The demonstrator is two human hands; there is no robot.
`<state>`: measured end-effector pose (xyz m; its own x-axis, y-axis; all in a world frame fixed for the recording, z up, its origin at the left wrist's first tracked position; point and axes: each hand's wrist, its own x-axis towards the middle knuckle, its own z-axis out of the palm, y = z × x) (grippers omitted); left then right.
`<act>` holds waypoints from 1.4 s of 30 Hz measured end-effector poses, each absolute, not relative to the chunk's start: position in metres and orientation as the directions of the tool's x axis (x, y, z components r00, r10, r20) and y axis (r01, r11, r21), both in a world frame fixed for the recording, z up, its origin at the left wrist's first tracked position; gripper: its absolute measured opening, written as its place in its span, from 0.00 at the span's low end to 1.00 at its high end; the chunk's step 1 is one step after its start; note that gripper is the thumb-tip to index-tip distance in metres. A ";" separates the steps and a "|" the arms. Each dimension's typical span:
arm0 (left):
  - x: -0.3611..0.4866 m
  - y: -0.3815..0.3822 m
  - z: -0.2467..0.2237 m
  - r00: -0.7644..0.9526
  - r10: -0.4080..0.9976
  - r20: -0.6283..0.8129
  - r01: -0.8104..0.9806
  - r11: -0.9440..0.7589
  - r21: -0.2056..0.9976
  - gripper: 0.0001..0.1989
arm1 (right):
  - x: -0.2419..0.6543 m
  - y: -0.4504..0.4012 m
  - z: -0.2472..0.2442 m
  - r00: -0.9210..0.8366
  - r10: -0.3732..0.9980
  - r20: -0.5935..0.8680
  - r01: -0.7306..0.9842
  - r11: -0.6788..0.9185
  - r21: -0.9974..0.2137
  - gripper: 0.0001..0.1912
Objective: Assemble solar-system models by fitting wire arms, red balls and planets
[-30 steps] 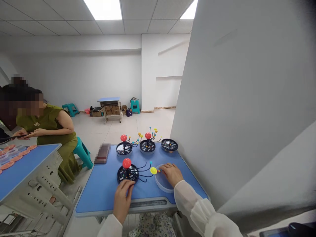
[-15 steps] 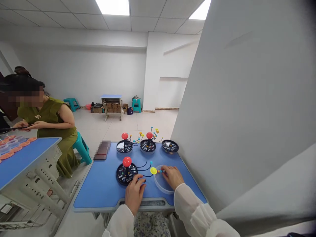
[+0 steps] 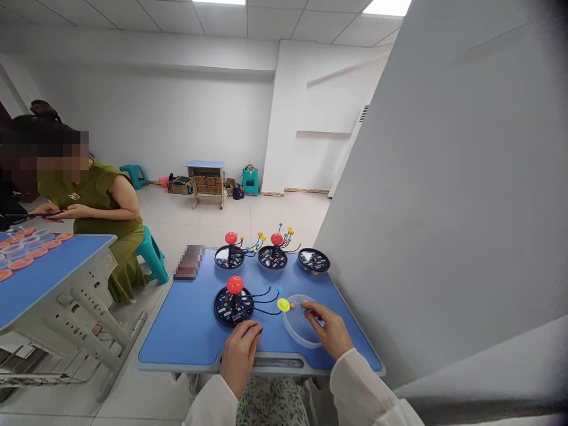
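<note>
A solar system model (image 3: 234,306) stands on the blue desk, with a red ball (image 3: 235,284) above its round black base. Black wire arms reach right from it; one carries a small blue ball, another a yellow disc (image 3: 283,305). Just in front of the base, my left hand (image 3: 239,355) has its fingers closed, and a small dark tip shows at them; what it belongs to is unclear. My right hand (image 3: 332,331) pinches a small blue bead (image 3: 303,309) over a clear round plastic dish (image 3: 296,340), close to an orange bead (image 3: 292,305) beside the yellow disc.
Two similar models (image 3: 229,258) and a black round base (image 3: 313,260) stand along the desk's far edge. A blurred dark red object (image 3: 189,262) lies at the far left. A grey wall rises at right. Another person (image 3: 102,201) sits by a second desk (image 3: 66,266).
My right hand has drawn back to the right from the yellow disc, so the small blue bead shows clearly at its fingertips. My left hand stays near the base. The view has shifted slightly.
</note>
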<state>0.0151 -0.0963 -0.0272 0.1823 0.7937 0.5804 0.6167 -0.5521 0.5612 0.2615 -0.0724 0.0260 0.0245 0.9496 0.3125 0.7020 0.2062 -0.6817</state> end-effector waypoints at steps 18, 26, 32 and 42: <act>0.057 -0.069 -0.009 0.216 0.855 0.471 0.795 -0.435 0.423 0.13 | 0.296 -0.064 0.038 -0.040 0.975 0.217 0.916 0.122 -0.381 0.17; 0.065 -0.071 -0.008 0.211 0.853 0.478 0.808 -0.427 0.406 0.11 | 0.272 -0.049 0.048 -0.336 0.921 0.195 0.942 0.331 0.060 0.12; 0.067 -0.074 -0.006 0.169 0.869 0.464 0.743 -0.422 0.519 0.11 | 0.267 -0.040 0.047 -0.387 0.904 0.181 0.922 0.383 0.058 0.12; 0.064 -0.073 -0.008 0.207 0.898 0.388 0.469 -0.439 0.766 0.11 | 0.233 -0.106 0.046 0.049 0.992 -0.117 -0.254 -0.101 -0.962 0.23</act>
